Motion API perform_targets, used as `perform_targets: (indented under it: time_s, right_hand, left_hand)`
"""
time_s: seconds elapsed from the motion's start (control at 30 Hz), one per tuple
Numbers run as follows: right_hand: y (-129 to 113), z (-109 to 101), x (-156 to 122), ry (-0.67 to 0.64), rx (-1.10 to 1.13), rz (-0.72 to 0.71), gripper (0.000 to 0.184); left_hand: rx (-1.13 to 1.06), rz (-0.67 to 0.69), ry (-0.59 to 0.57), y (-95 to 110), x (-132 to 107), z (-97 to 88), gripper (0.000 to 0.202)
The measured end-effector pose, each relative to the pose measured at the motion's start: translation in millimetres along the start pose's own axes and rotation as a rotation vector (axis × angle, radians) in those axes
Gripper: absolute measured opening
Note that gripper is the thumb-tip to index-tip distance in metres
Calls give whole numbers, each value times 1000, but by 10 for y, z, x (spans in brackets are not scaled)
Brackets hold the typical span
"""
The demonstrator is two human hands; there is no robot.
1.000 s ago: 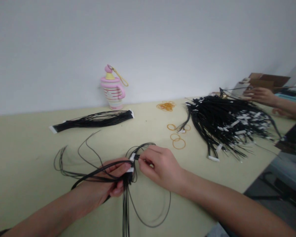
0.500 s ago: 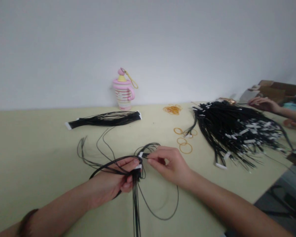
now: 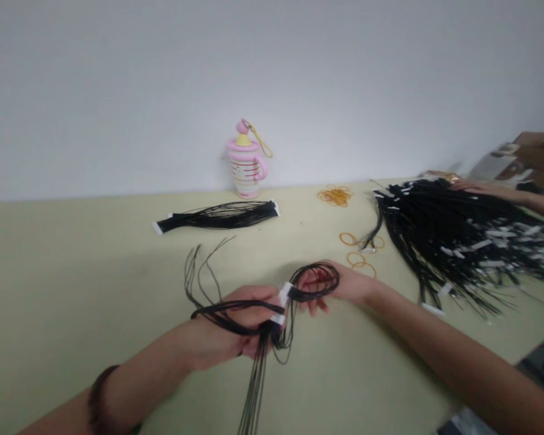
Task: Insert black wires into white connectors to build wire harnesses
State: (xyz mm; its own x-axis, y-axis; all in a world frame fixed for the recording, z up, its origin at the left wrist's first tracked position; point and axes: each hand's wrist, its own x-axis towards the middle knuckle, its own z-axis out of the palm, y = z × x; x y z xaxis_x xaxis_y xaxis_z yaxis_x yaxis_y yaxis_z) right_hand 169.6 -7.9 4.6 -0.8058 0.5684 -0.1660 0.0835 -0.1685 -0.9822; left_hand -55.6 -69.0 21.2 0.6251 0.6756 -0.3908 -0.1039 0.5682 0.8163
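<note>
My left hand [image 3: 249, 311] is closed around a black wire harness [image 3: 236, 319] with white connectors [image 3: 283, 295], above the table. Its thin wires loop back over the wrist, and some hang down towards the front edge. My right hand [image 3: 317, 293] is at a round coil [image 3: 315, 296] of the same wires, just right of the connectors. Its fingers curl behind and through the coil, partly hidden by the wires. Loose wire ends fan out behind my left hand.
Behind my hands lies another black harness [image 3: 217, 216]. A pink striped cup [image 3: 246, 166] stands by the wall. Rubber bands [image 3: 335, 195] lie in a pile, with several looser ones nearer. At right are a large heap of black harnesses [image 3: 453, 229], another person's hand [image 3: 489, 189] and cardboard [image 3: 539, 157].
My right hand has gone from pinching the wires beside the connector to curling behind them. The wires there now form a round coil, and the large drooping loop is gone. The view has shifted left.
</note>
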Motion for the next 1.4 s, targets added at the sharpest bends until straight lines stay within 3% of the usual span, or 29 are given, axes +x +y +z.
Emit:
perform_targets:
  time_s: [0.1, 0.17, 0.27, 0.33, 0.4, 0.47, 0.57, 0.67, 0.8, 1.13, 1.4]
  right_hand:
    - [-13, -93, 255, 139, 170, -59, 23]
    - [-38, -151, 403, 204, 162, -37, 20]
    - [-89, -141, 494, 487, -163, -160, 23]
    - [-119, -40, 431, 760, -445, -343, 21]
    - [-127, 127, 283, 908, -721, -519, 18]
    - [-102, 331, 103, 843, -1027, -649, 6]
    - [-11, 610, -93, 574, -1386, -782, 4]
    - [75, 755, -121, 425, -1573, -814, 9]
    - [102, 754, -53, 415, -1542, -856, 8]
    - [53, 727, -74, 404, -1563, -891, 14]
    - [45, 643, -77, 369, -1519, -1004, 12]
  left_hand:
    - [202, 60, -44, -58, 75, -23, 18]
    - [227, 107, -16, -100, 136, -52, 17]
    - [154, 114, 103, -129, 187, -74, 15]
    - [85, 100, 184, -133, 196, -73, 16]
    - [-3, 87, 240, -139, 203, -69, 17]
    - [-75, 85, 258, -146, 215, -71, 19]
    - [-109, 85, 255, -141, 233, -73, 19]
    - [-111, 76, 284, -114, 226, -56, 20]
    - [-111, 116, 314, -88, 194, -21, 19]
    - [-121, 163, 181, -112, 196, -69, 12]
    - [-136, 158, 169, -111, 188, -61, 14]
